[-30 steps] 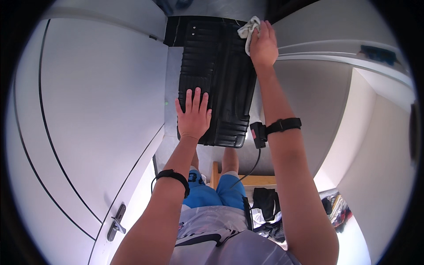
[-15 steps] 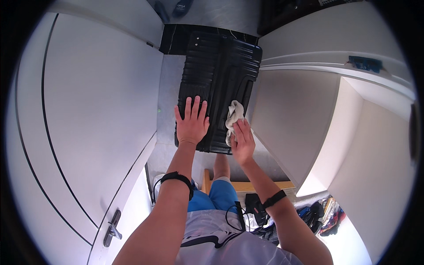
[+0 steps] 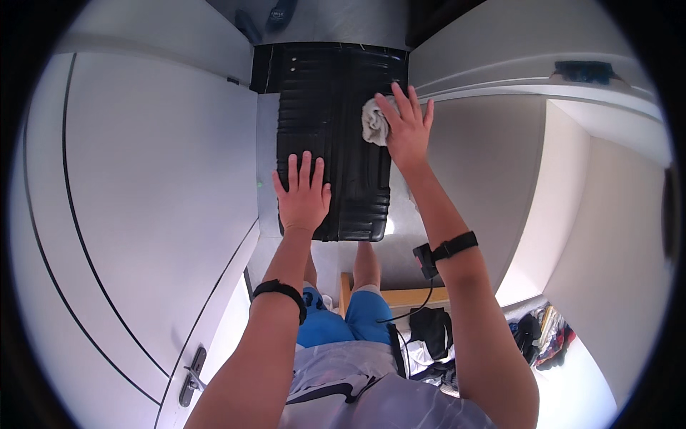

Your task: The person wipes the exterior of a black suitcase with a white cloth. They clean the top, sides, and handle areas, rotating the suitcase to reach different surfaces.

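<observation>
A black ribbed suitcase (image 3: pixel 343 171) lies flat in front of me on the grey floor. My left hand (image 3: pixel 304 196) rests flat on its left half with the fingers spread, holding nothing. Near the far right edge of the suitcase, my right hand (image 3: pixel 409 134) keeps a crumpled whitish cloth (image 3: pixel 373 123) against the surface. The cloth bunches out on the thumb side, while the fingers stretch past it. Part of the cloth is hidden behind the hand.
A white door (image 3: pixel 157 186) with a dark handle (image 3: pixel 193 375) stands to the left. At right is a pale open cabinet (image 3: pixel 479 179). Dark shoes (image 3: pixel 280 16) sit on the floor beyond the suitcase. Piled clothes (image 3: pixel 547 336) lie at lower right, by a wooden edge (image 3: pixel 414 296).
My right hand has slid the cloth away from me, from the near right part of the suitcase to its far right edge. My left hand stays on the left half.
</observation>
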Demonstrator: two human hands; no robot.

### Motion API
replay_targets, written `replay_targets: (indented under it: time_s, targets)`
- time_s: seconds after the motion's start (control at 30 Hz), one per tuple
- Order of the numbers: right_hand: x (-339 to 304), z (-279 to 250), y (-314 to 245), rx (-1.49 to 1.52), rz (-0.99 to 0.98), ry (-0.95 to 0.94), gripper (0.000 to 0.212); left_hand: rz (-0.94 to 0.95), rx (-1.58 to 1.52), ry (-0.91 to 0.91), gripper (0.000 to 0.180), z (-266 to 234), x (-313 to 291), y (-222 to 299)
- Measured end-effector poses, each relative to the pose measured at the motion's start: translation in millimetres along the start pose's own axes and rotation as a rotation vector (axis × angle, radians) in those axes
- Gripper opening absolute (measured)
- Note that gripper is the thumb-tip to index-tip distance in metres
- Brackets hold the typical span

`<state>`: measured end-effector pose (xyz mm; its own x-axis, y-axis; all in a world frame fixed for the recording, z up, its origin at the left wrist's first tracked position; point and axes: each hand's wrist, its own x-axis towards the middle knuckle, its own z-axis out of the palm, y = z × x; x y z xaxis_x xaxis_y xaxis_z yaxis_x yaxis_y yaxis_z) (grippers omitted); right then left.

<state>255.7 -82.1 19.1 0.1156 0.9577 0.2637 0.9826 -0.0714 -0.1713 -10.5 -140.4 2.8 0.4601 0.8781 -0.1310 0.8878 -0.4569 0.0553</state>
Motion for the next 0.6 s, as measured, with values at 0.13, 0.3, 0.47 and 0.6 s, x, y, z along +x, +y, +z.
replay_targets:
  time_s: [0.13,0.3,0.47,0.6]
  targets:
    - [50.4,12.8,-0.7,-0.016,0.104,0.095,0.051,-0.065,0.011,-0.064,0.056,0.5,4.8,3.4]
    - [115.8,57.9,-12.5,0.089,0.190,0.133,0.041,-0.060,0.024,0.011,0.056,0.3,5.2,2.2]
    - [155.9,82.4,-30.7,0.100,0.187,0.091,0.035,-0.069,0.019,0.014,0.055,1.2,4.3,-2.3]
    - [130.4,71.2,-36.1,0.217,0.039,0.121,0.034,-0.110,-0.003,0.046,0.055,2.1,6.6,0.6]
